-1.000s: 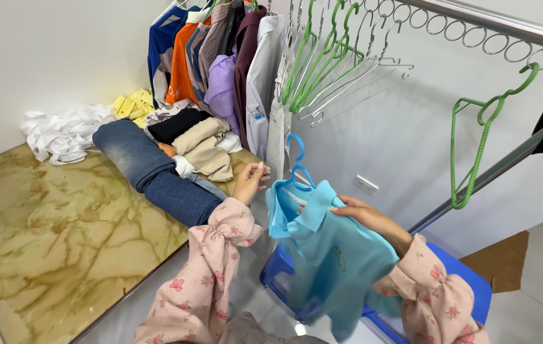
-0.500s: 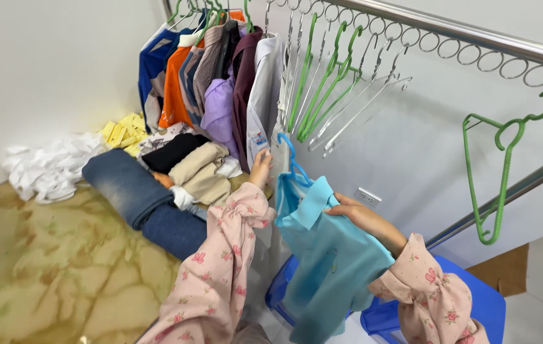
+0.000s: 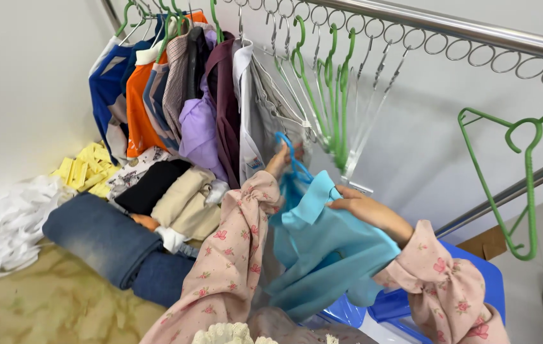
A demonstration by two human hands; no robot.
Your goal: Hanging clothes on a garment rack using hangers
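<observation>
Overhead, we see a metal rail (image 3: 450, 28) strung with wire rings, running from upper left to the right edge. Our left hand (image 3: 279, 160) is raised toward the rail, its fingers closed around the neck of a blue hanger (image 3: 292, 159) whose hook points upward just below the rings. Our right hand (image 3: 355, 202) is clamped on the shoulder of a light blue shirt (image 3: 328, 251), pinching the fabric near the collar; the shirt sits on the blue hanger and drapes down between our two pink floral sleeves (image 3: 227, 267).

Hung clothes (image 3: 188, 102) crowd the left part of the rail: blue, orange, checked, lilac, dark maroon and white garments, pressed close together. Beside them, just above our left hand, a cluster of empty green hangers (image 3: 332, 95) hangs from the rings. One more green hanger (image 3: 520, 185) hangs alone, well apart at the right.

Below the hung clothes we note a pile of folded garments on the marbled surface (image 3: 55, 306): rolled jeans (image 3: 109, 245), beige trousers (image 3: 185, 207) and a black piece (image 3: 150, 185). Yellow clothes pegs (image 3: 86, 169) and a heap of white cloth (image 3: 4, 223) lie near the wall. A blue plastic bin (image 3: 475, 280) stands beneath our right arm.
</observation>
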